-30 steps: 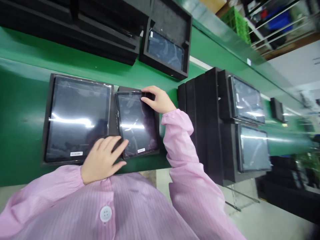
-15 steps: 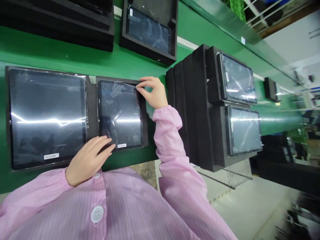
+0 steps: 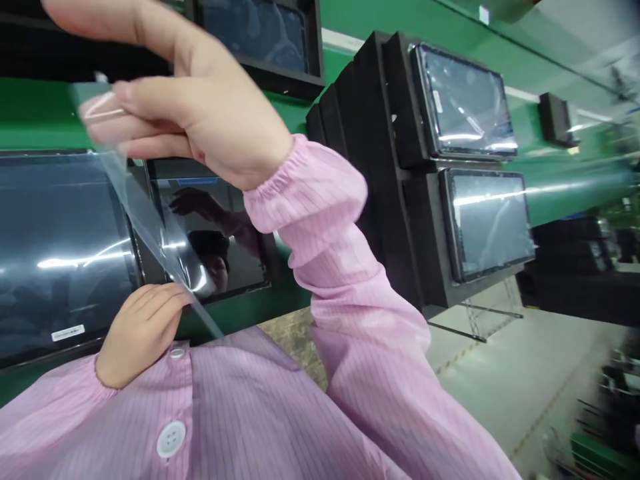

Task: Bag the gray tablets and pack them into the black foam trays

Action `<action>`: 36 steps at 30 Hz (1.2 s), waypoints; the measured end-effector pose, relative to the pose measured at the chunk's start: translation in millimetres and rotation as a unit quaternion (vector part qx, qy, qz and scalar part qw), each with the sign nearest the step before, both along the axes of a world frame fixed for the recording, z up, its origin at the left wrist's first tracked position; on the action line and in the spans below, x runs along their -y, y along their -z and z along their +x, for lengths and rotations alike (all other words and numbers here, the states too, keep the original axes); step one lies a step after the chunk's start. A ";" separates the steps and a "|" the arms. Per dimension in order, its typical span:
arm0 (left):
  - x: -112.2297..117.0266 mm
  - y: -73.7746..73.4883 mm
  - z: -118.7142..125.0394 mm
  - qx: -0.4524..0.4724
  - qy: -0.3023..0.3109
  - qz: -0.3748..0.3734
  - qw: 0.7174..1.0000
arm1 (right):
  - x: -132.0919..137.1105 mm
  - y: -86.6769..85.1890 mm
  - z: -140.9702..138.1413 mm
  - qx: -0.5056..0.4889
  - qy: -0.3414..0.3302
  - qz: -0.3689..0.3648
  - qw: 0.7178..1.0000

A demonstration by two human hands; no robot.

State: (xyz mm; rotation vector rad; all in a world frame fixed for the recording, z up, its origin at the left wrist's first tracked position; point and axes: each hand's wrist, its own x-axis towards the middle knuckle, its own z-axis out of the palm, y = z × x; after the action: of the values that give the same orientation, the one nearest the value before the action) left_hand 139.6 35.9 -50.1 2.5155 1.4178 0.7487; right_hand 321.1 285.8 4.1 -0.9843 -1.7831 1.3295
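High in front of me, my right hand (image 3: pixel 215 100) pinches a clear protective film (image 3: pixel 137 207), index finger stretched out. The film hangs as a narrow, slanting sheet down to beside my left hand (image 3: pixel 140 333). That hand lies with its fingers extended at the lower left corner of a smaller tablet screen (image 3: pixel 240 257); whether it touches the film I cannot tell. Dark and glossy, the bare screen mirrors an arm and a head. A larger screen (image 3: pixel 55 233) with a white label lies to its left. My right hand and the film hide part of both screens.
To the right stand stacked black foam trays (image 3: pixel 370 127), with an upper film-covered tablet (image 3: pixel 465 100) and a lower one (image 3: pixel 493 223). Another foam tray (image 3: pixel 313 77) holding a screen sits at the back on the green bench (image 3: pixel 360 17).
My right hand has risen up and left from the smaller screen's top right corner, peeling the film off it. My left hand's fingers have drawn together. The view has shifted slightly.
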 end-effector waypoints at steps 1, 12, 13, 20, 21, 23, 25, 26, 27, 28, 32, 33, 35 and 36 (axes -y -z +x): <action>0.5 0.5 -0.4 0.001 -0.001 0.001 1.000 | -1.2 4.3 1.2 -0.007 0.014 -0.009 1.000; -3.9 2.2 -0.8 0.012 -0.162 -0.050 0.985 | 27.4 38.9 48.8 0.031 0.170 -0.088 0.981; -6.8 0.2 2.2 -0.004 -0.205 -0.057 0.977 | 44.8 36.7 55.1 0.079 0.191 -0.047 0.977; -20.8 -2.0 31.9 0.040 -0.271 -0.135 0.952 | 162.5 51.6 48.9 0.323 0.218 0.091 0.916; -22.4 -1.1 34.2 0.066 -0.281 -0.142 0.947 | 166.4 55.8 47.0 0.316 0.233 0.098 0.915; -25.1 -2.3 37.0 0.138 -0.308 -0.153 0.929 | 165.2 61.3 44.7 0.291 0.253 0.084 0.919; -26.3 -9.6 38.1 0.250 -0.330 -0.172 0.894 | 158.7 62.2 42.8 0.265 0.257 0.054 0.928; -26.2 -15.4 37.7 0.323 -0.326 -0.196 0.867 | 155.8 61.5 41.3 0.252 0.252 0.037 0.934; -25.4 -22.2 36.1 0.400 -0.312 -0.230 0.831 | 154.0 60.2 38.9 0.241 0.244 0.022 0.939; -23.9 -29.2 32.8 0.468 -0.291 -0.271 0.789 | 153.6 58.7 35.4 0.233 0.233 0.009 0.944; -10.3 -45.8 -6.0 0.570 -0.295 -0.375 0.669 | 164.8 54.3 7.4 0.220 0.164 -0.016 0.961; -4.9 -45.2 -21.3 0.562 -0.324 -0.367 0.667 | 169.9 53.4 -3.1 0.218 0.144 -0.014 0.965; 7.6 -39.2 -53.1 0.537 -0.365 -0.336 0.683 | 180.7 51.0 -26.4 0.213 0.103 -0.005 0.972; 14.2 -34.8 -67.7 0.523 -0.371 -0.322 0.697 | 185.9 49.1 -38.2 0.213 0.082 0.001 0.974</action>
State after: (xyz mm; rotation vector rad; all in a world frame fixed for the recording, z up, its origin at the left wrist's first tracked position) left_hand 71.9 21.8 -15.3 0.6188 1.6601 1.1971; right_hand 282.9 99.8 -45.1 -1.4680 -1.9558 1.0675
